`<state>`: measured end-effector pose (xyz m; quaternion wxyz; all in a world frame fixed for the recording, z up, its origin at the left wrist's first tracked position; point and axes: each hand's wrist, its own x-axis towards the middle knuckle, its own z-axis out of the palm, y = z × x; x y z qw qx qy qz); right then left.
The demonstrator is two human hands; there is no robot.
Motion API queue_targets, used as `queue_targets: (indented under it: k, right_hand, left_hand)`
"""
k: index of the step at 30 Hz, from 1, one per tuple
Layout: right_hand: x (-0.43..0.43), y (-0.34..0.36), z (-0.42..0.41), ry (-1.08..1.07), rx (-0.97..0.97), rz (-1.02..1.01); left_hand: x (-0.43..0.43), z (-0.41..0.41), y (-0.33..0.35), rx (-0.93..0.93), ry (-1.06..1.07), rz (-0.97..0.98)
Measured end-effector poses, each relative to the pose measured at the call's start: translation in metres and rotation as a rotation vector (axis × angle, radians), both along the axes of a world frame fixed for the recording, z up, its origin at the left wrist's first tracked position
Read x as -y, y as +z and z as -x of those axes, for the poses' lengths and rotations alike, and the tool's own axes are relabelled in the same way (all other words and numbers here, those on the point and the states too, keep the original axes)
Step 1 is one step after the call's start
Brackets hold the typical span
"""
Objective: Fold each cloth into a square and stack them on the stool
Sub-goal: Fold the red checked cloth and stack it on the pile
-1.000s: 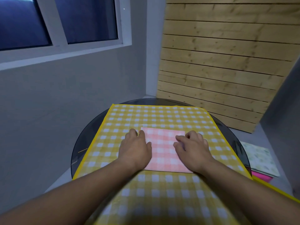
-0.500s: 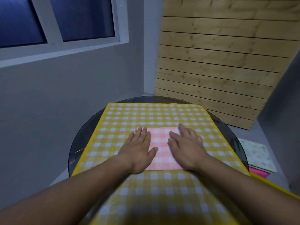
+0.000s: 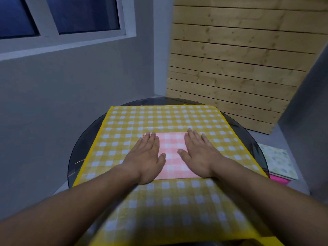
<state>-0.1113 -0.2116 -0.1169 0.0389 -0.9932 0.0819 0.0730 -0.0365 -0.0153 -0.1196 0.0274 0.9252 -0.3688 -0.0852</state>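
Note:
A folded pink checked cloth [image 3: 171, 153] lies flat in the middle of a yellow checked cloth [image 3: 166, 119] spread over a round dark glass table [image 3: 83, 144]. My left hand [image 3: 147, 155] rests flat on the pink cloth's left side, fingers stretched out and holding nothing. My right hand [image 3: 198, 153] lies flat on its right side in the same way. To the right, below the table's edge, sits a stack with a pale patterned cloth [image 3: 276, 159] on top of a bright pink cloth [image 3: 279, 181]. Whatever bears the stack is hidden.
A grey wall with a window runs along the left. A wooden slatted panel [image 3: 236, 68] leans in the corner behind the table. A grey surface rises at the far right.
Both hands have gone from curled on the pink cloth to flat with fingers stretched, and have slid apart toward its sides. The cloth stays in place.

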Motion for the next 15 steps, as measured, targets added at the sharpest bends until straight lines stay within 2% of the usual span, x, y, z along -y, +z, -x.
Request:
queue_targets:
  k: [9,12,15]
  right_hand:
    - [0.01,0.011,0.018,-0.029,-0.079,0.029]
    - [0.007,0.015,0.023,-0.069,-0.021,-0.119]
    - [0.005,0.024,0.025,-0.118,0.058,-0.241]
  left_hand:
    - [-0.001,-0.002,-0.003,-0.01,-0.016,0.042]
    - [-0.005,-0.003,-0.001,-0.046,-0.045,0.106]
    - [-0.005,-0.007,0.006,-0.155,-0.023,0.31]
